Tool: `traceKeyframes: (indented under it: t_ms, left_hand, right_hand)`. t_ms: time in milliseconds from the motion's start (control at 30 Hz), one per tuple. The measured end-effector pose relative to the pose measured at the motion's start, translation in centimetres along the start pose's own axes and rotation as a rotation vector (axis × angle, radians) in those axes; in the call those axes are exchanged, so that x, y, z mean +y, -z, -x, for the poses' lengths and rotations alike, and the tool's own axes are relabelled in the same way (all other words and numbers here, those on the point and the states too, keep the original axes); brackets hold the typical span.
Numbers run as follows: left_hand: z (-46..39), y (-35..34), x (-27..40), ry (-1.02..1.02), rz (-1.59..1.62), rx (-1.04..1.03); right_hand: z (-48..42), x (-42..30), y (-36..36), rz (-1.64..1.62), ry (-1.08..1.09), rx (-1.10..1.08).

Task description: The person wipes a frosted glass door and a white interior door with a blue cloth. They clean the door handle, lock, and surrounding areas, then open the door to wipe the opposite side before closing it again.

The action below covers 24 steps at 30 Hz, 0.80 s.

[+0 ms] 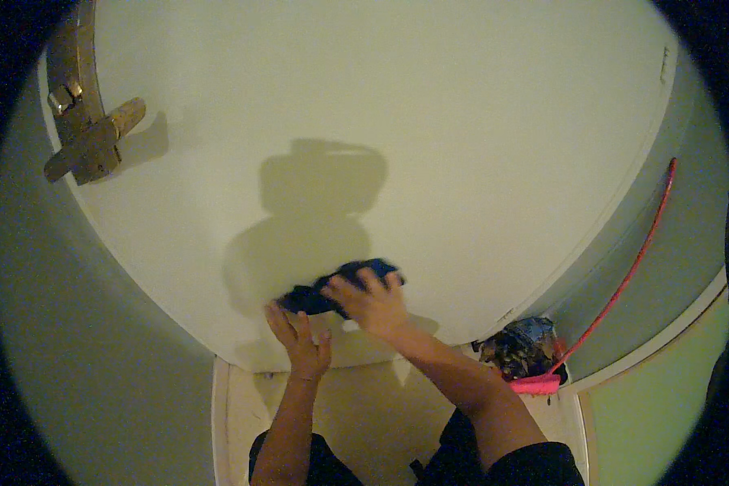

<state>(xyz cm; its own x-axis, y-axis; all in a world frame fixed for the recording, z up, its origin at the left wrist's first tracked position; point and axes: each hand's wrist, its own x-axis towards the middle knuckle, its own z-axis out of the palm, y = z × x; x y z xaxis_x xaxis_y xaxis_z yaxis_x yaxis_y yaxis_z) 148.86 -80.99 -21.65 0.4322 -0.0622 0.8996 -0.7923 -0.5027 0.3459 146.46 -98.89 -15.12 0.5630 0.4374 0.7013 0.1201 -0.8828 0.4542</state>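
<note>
A dark blue cloth (304,300) lies bunched against a white door (492,182), low on its surface. My right hand (379,304) presses the cloth to the door with its fingers spread over it. My left hand (307,349) is just below the cloth's left end, palm towards the door and fingers apart. Its fingertips are at the cloth's edge, but whether they touch it I cannot tell. Both hands look slightly blurred. My shadow falls on the door above and around the cloth.
At the upper left, a metal door handle with a lock plate (91,149) juts from the door. To the right, a pink broom (534,384) with a long red stick leans on the wall. A filled plastic bag (519,346) sits beside it. Walls flank the door.
</note>
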Motion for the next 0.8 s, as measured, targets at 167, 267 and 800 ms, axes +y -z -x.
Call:
traceKeyframes:
  t_ms: [167, 267, 800]
  left_hand:
    - [-1.0, -0.2, 2.2, -0.009, -0.019, -0.077]
    - [-2.0, -1.4, 2.7, -0.077, -0.026, 0.01]
    - [-9.9, -7.1, 12.6, -0.335, -0.028, -0.159]
  right_hand:
    - [1.9, 6.9, 3.4, -0.032, -0.499, 0.198]
    - [-1.6, 4.7, 3.1, -0.298, -1.047, 0.325]
    - [6.7, 9.8, 1.7, -0.159, -1.124, 0.453]
